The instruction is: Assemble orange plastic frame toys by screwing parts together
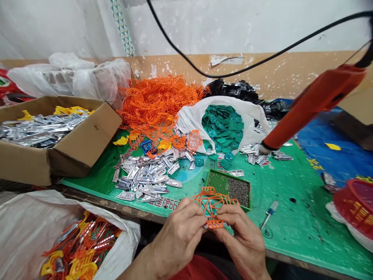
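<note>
Both my hands are low at the table's near edge. My left hand [177,237] and my right hand [241,243] grip an orange plastic lattice piece [211,204] between their fingers and thumbs. Just beyond it lies a green perforated tray [227,188] holding dark granules. A heap of silver foil-like pieces [145,177] spreads left of the tray on a green table mat [291,233]. A small blue-handled screwdriver [269,214] lies to the right of my right hand.
A large orange lattice heap [157,103] and a white bag of teal pieces [223,126] stand at the back. A cardboard box [78,140] holds silver pieces at left. An orange hand tool [314,101] hangs from a black cable. A white sack [55,237] sits below left, a red basket [354,206] right.
</note>
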Motion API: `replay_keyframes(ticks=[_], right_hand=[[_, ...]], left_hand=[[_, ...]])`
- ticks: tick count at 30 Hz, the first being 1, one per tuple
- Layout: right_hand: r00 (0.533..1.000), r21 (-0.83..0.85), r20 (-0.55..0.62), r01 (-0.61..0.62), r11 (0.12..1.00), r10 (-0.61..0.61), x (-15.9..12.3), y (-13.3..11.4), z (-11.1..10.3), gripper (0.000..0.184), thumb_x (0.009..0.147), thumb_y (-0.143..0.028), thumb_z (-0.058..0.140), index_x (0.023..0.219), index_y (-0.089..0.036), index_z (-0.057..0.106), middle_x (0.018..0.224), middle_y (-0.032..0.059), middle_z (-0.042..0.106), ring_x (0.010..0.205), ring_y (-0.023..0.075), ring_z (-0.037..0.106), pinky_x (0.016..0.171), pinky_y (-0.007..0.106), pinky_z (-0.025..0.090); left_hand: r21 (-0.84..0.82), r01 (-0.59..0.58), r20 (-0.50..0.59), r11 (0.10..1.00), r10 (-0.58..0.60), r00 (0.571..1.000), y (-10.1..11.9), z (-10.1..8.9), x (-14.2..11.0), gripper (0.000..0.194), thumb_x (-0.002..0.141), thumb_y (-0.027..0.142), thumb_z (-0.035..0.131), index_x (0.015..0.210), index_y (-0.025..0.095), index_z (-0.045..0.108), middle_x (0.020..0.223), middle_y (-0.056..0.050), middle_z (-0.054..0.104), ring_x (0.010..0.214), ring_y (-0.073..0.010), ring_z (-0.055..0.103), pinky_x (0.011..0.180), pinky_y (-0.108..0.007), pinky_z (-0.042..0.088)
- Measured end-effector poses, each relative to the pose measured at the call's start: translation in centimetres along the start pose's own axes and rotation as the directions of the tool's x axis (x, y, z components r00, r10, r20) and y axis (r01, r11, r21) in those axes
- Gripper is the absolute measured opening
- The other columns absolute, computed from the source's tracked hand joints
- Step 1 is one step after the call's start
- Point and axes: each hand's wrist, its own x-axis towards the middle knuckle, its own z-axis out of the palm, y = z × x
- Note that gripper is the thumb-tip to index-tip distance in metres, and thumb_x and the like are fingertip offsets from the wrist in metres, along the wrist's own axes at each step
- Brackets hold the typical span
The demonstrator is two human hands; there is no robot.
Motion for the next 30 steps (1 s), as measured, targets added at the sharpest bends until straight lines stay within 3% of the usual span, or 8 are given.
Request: replay_keyframes(ticks=[5,11,17,19,21,25,27,30], right_hand=[[0.990,0.106,0.014,-0.140,0.985,0.139,-0.3,0.1,0.0,0.007,0.075,-0.022,0.074,0.076,-0.021,0.068,0.076,0.0015,0.064,0.069,0.0133,0.062,0.059,0.022,0.051],[0.993,0.200,0.018,-0.119,0.973,0.117,-0.6,0.7,-0.2,0.009,0.073,-0.028,0.076,0.076,-0.023,0.069,0.073,0.0002,0.064,0.067,0.0131,0.060,0.059,0.022,0.048],[0.968,0.234,0.132,-0.237,0.943,0.211,0.7,0.4,0.3,0.007,0.074,-0.021,0.074,0.069,-0.021,0.069,0.071,0.0001,0.062,0.067,0.0120,0.058,0.060,0.021,0.046],[0.928,0.285,0.274,-0.328,0.901,0.252,1.7,0.2,0.2,0.006,0.077,-0.024,0.071,0.072,-0.021,0.071,0.073,0.0009,0.061,0.071,0.0126,0.057,0.064,0.023,0.047],[0.847,0.328,0.451,-0.451,0.830,0.282,2.6,-0.2,-0.1,0.011,0.082,-0.028,0.065,0.078,-0.021,0.072,0.081,0.0029,0.060,0.075,0.0138,0.057,0.064,0.024,0.051],[0.696,0.328,0.646,-0.623,0.710,0.313,3.6,-0.8,-0.6,0.021,0.087,-0.034,0.057,0.085,-0.019,0.072,0.093,0.0040,0.054,0.073,0.0121,0.057,0.059,0.024,0.054],[0.684,0.323,0.653,-0.640,0.697,0.325,3.8,-0.8,-0.6,0.022,0.087,-0.034,0.057,0.082,-0.018,0.070,0.091,0.0024,0.052,0.067,0.0092,0.056,0.059,0.023,0.054],[0.691,0.318,0.632,-0.645,0.695,0.351,3.8,-0.6,0.0,0.024,0.087,-0.035,0.056,0.077,-0.017,0.066,0.087,0.0009,0.049,0.064,0.0083,0.055,0.058,0.023,0.054]], left_hand=[[-0.005,-0.012,0.074,1.000,0.012,0.997,0.5,-0.6,0.1,0.021,0.091,0.008,0.046,0.085,0.011,0.066,0.077,-0.006,0.061,0.076,-0.0165,0.051,0.071,-0.030,0.040],[0.003,-0.007,0.075,1.000,0.007,0.997,0.7,-0.5,0.0,0.021,0.091,0.011,0.048,0.088,0.013,0.069,0.079,-0.006,0.063,0.078,-0.0174,0.051,0.070,-0.030,0.039],[0.033,0.186,0.117,0.982,-0.188,0.975,-0.1,-1.2,0.5,0.018,0.087,0.016,0.058,0.088,0.022,0.074,0.091,-0.003,0.067,0.093,-0.0212,0.049,0.082,-0.036,0.036],[0.034,0.281,0.118,0.959,-0.283,0.952,-0.4,-1.9,0.7,0.016,0.084,0.016,0.060,0.083,0.023,0.075,0.093,-0.003,0.066,0.098,-0.0230,0.048,0.085,-0.037,0.033],[-0.049,0.397,0.172,0.916,-0.384,0.907,-0.6,-2.5,0.9,0.016,0.083,0.021,0.061,0.074,0.020,0.074,0.082,-0.003,0.064,0.092,-0.0217,0.049,0.081,-0.035,0.034],[-0.317,0.673,0.432,0.669,-0.530,0.730,-1.0,-3.0,1.0,0.025,0.082,0.036,0.059,0.074,0.015,0.069,0.064,0.002,0.049,0.064,-0.0126,0.042,0.060,-0.026,0.029],[-0.386,0.703,0.511,0.598,-0.495,0.702,-1.1,-2.7,1.0,0.028,0.084,0.040,0.056,0.079,0.014,0.067,0.061,0.005,0.041,0.057,-0.0100,0.032,0.054,-0.025,0.023],[-0.423,0.692,0.527,0.586,-0.462,0.713,-1.3,-2.0,1.2,0.034,0.088,0.043,0.049,0.077,0.014,0.064,0.060,0.005,0.037,0.056,-0.0096,0.027,0.052,-0.025,0.020]])
